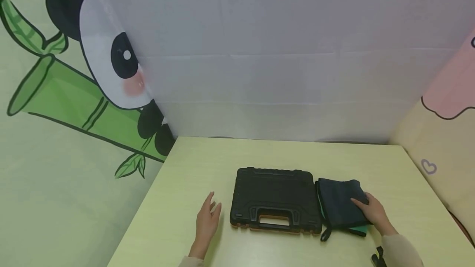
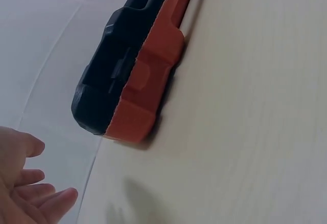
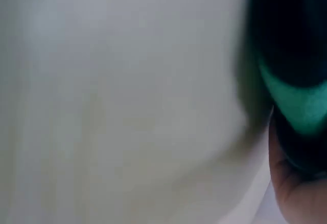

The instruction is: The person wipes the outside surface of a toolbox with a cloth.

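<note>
A black plastic carrying case (image 1: pixel 276 195) with an orange underside lies flat on the table, its handle toward me. In the left wrist view the case (image 2: pixel 127 65) shows its black upper and orange lower shell. Left of it hovers my left hand (image 1: pixel 207 221), fingers loosely spread and holding nothing. My right hand (image 1: pixel 375 210) grips the right edge of a folded dark navy fabric pouch (image 1: pixel 341 203) with green showing underneath and a small loop at its near corner. The right wrist view is blurred, with the pouch's green part (image 3: pixel 301 106) beside the hand.
The pale wooden table (image 1: pixel 167 234) meets a white cloth backdrop (image 1: pixel 278 73) at its far edge. Printed cartoon wall hangings (image 1: pixel 85 94) stand at the sides. A small black object (image 1: pixel 377 258) lies by the right sleeve (image 1: pixel 402 250).
</note>
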Available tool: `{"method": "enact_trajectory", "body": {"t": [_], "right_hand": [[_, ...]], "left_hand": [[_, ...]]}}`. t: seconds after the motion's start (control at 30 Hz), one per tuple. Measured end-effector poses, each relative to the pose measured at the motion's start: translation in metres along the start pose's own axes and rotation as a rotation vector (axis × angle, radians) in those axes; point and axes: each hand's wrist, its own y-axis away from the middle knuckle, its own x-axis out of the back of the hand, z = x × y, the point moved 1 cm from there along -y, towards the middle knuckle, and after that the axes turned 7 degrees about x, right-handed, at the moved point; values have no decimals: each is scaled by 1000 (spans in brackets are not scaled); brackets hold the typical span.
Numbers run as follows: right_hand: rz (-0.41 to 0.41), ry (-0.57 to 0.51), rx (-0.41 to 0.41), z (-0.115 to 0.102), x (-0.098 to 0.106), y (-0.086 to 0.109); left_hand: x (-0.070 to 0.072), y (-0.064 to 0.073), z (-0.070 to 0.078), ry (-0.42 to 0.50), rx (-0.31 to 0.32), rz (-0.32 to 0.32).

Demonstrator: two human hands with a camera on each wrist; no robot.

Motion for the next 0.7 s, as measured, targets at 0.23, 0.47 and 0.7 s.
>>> {"method": "enact_trajectory", "body": {"t": [0.23,0.47,0.7], "right_hand": [[125,429,279,-8,-28,10],[-41,426,239,-18,-52,7],[-112,378,146,-22,-55,5]], "left_hand": [[-19,4,-3,-106,-13,-78],[-44,9,0,-152,-91,-160],[-59,9,7,-148,-128,-128]]}}
